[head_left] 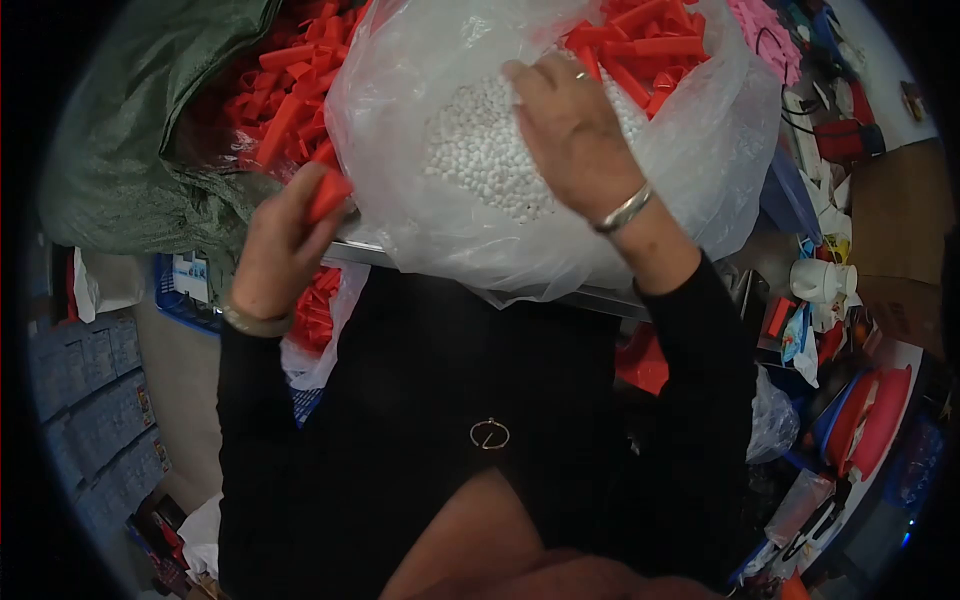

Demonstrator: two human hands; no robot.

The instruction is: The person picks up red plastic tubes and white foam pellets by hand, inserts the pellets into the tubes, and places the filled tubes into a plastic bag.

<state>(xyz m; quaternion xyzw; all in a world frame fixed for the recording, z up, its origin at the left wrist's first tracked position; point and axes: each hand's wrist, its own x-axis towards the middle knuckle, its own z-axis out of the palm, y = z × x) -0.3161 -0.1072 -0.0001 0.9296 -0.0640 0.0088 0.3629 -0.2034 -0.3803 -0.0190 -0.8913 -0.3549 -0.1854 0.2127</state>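
Left hand gripping red plastic; right hand at round beads.

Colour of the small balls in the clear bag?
White; the head view shows it.

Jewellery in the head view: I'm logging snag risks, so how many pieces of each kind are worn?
Wrist bangles: 2 (pale bangle by the left hand, silver bangle by the right hand)
Finger ring: 1, on the right hand
Round gold-coloured ornament: 1, at the chest
Total visible: 4
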